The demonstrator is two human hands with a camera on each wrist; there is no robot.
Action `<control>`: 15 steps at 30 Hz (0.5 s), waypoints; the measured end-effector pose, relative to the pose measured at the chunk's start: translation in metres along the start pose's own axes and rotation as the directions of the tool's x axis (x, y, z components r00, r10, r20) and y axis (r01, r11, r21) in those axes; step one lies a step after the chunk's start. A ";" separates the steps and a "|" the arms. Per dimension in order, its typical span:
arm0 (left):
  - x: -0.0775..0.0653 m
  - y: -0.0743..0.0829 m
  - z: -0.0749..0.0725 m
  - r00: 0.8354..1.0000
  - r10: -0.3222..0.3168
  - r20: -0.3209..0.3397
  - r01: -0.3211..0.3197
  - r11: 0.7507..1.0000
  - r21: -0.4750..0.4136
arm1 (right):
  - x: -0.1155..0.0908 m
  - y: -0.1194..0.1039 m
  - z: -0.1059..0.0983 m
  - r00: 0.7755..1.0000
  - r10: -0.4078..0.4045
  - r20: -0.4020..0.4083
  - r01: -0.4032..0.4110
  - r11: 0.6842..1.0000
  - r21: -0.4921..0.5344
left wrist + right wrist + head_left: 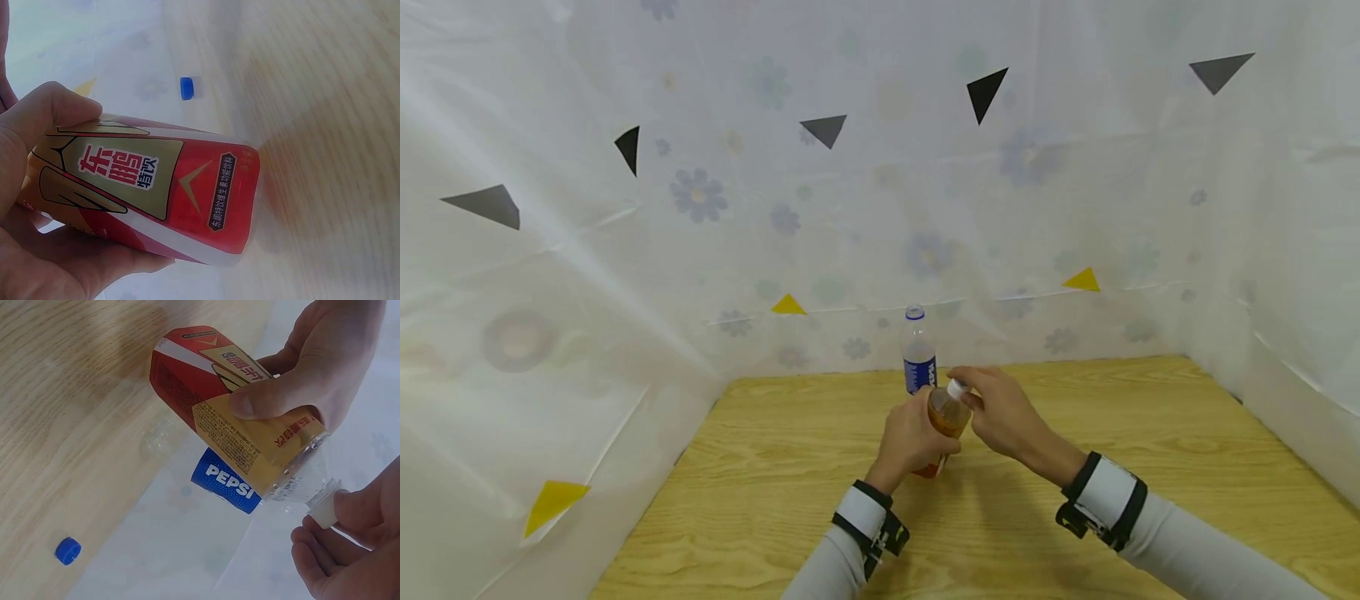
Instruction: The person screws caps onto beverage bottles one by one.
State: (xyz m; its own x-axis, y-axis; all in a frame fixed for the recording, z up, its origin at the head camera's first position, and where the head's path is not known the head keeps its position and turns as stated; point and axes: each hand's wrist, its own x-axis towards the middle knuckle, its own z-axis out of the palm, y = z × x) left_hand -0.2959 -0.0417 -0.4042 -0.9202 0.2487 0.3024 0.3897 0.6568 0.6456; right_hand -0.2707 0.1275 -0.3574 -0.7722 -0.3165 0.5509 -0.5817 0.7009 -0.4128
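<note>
My left hand grips a drink bottle with a red and gold label round its body. The bottle tilts above the table. At its neck, the thumb and fingers of my right hand pinch a white cap; whether the cap is loose on the neck I cannot tell. Behind the held bottle stands a clear Pepsi bottle with a blue label, its mouth uncapped. A blue cap lies on the table, apart from both bottles.
The wooden table meets a pale sheet wall at the back and both sides. Black, grey and yellow triangles, such as a yellow triangle, are stuck on the sheet.
</note>
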 end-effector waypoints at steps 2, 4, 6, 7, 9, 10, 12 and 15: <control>0.000 0.000 0.000 1.000 -0.001 0.002 0.001 1.000 0.004 | 0.000 0.000 0.000 1.000 0.002 -0.002 -0.002 1.000 0.001; 0.000 0.000 0.000 1.000 -0.005 0.005 0.005 1.000 0.007 | 0.000 0.001 0.000 1.000 0.000 -0.007 0.000 1.000 -0.001; 0.000 0.001 0.000 1.000 -0.002 0.009 0.002 1.000 0.009 | 0.000 0.001 0.000 1.000 -0.002 -0.013 0.002 1.000 -0.004; 0.000 0.001 0.000 1.000 -0.001 0.012 0.001 1.000 0.010 | 0.000 0.002 0.000 1.000 -0.004 -0.017 0.004 1.000 -0.007; 0.001 0.002 -0.001 1.000 -0.001 0.016 0.001 1.000 0.011 | 0.001 0.002 0.000 1.000 -0.006 -0.022 0.006 1.000 -0.008; 0.001 0.002 -0.001 1.000 -0.002 0.017 0.002 1.000 0.012 | 0.001 0.002 0.000 1.000 -0.007 -0.024 0.007 1.000 -0.007; 0.000 0.002 -0.002 1.000 -0.009 0.019 0.009 1.000 0.016 | 0.001 0.002 0.000 1.000 -0.009 -0.025 0.009 1.000 -0.004; 0.001 0.002 -0.002 1.000 -0.013 0.015 0.013 1.000 0.014 | 0.002 0.001 0.001 1.000 -0.015 -0.022 0.015 1.000 -0.001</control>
State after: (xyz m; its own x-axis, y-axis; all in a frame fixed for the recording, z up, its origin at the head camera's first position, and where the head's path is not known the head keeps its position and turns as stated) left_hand -0.2957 -0.0422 -0.4012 -0.9258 0.2503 0.2833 0.3769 0.6701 0.6395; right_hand -0.2735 0.1270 -0.3573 -0.7574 -0.3125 0.5732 -0.5929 0.6969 -0.4035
